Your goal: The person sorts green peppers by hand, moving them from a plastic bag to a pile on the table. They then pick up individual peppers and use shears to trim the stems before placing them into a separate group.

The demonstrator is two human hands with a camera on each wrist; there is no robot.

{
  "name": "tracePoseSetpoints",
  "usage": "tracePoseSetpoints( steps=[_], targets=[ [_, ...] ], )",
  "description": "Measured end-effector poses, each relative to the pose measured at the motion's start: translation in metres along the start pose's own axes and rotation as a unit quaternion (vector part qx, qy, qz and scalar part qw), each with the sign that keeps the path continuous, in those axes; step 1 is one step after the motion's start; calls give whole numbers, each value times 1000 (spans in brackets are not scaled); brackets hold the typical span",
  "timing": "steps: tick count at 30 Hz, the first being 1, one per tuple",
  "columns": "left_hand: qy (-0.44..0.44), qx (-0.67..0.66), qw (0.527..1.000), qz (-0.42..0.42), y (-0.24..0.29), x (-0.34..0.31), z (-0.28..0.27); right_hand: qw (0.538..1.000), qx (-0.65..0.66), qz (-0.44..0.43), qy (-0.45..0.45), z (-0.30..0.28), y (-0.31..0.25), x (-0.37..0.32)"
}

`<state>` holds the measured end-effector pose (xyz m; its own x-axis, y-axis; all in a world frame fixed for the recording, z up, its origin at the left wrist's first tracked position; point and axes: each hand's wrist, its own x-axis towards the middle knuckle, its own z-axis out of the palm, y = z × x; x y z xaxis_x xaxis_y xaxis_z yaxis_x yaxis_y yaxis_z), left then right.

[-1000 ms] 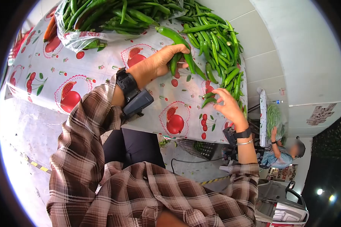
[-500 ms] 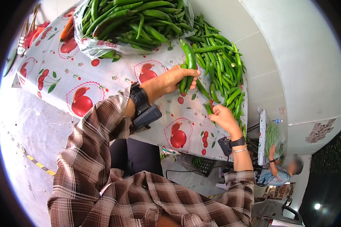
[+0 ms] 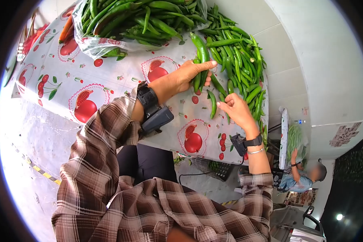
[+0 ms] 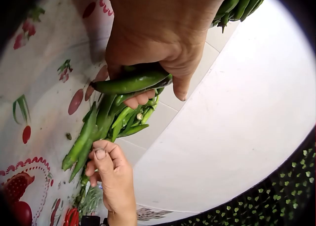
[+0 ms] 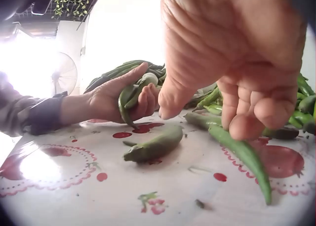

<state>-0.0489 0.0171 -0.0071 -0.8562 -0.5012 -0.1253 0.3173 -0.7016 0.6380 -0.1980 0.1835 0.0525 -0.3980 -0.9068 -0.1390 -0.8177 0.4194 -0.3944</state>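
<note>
Green chillies [image 3: 201, 48] sit bunched in the curled left hand [image 3: 185, 76], upper centre of the frame. The right hand [image 3: 234, 109] has drawn back from the pile [image 3: 240, 64], and one chilli [image 3: 212, 104] now lies loose on the desk [image 3: 117, 84] beside its curled fingers. Whether they pinch anything I cannot tell.

Right hand [image 5: 237, 63] hangs above two loose chillies [image 5: 155, 144]; left hand [image 5: 111, 102] behind grips a bunch [image 5: 128, 95]

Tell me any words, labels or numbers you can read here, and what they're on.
No text is legible.
Paper notices on the far wall: too small and blurred.
Plastic bag: reddish marks, unreadable.
Tablecloth: fruit pictures only, no words.
</note>
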Motion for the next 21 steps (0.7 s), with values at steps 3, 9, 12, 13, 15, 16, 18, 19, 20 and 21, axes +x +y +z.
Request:
tracePoseSetpoints(
  steps=[3, 9, 12, 13, 15, 16, 18, 19, 20, 21],
  targets=[
    [-4, 0, 1000, 3, -1, 1, -1, 995, -101, -8, 18, -2, -14, 0],
    [-1, 9, 1000, 6, 1, 2, -4, 990, -140, 22, 20, 1, -11, 0],
    [-4, 10, 1000, 7, 0, 2, -2, 985, -167, 23, -20, 8, -27, -6],
    [3, 9, 1000, 12, 0, 2, -2, 990, -143, 6, -21, 13, -30, -7],
    [5, 11, 1000, 13, 1, -1, -1, 993, -115, -22, -15, 21, -33, -6],
    [7, 12, 1000, 14, 1, -1, -1, 993, -115, -25, -14, 22, -31, -4],
    [6, 16, 1000, 14, 1, 0, -3, 996, -78, -43, 5, 20, -29, 1],
    [4, 17, 1000, 10, 1, 1, -3, 999, -11, -30, 1, 15, -29, 4],
    [5, 17, 1000, 11, 1, 2, -4, 999, -12, -31, 1, 7, -29, 10],
    [3, 19, 1000, 8, 0, 3, -4, 998, 53, -18, 17, -1, -29, 16]
  ],
)
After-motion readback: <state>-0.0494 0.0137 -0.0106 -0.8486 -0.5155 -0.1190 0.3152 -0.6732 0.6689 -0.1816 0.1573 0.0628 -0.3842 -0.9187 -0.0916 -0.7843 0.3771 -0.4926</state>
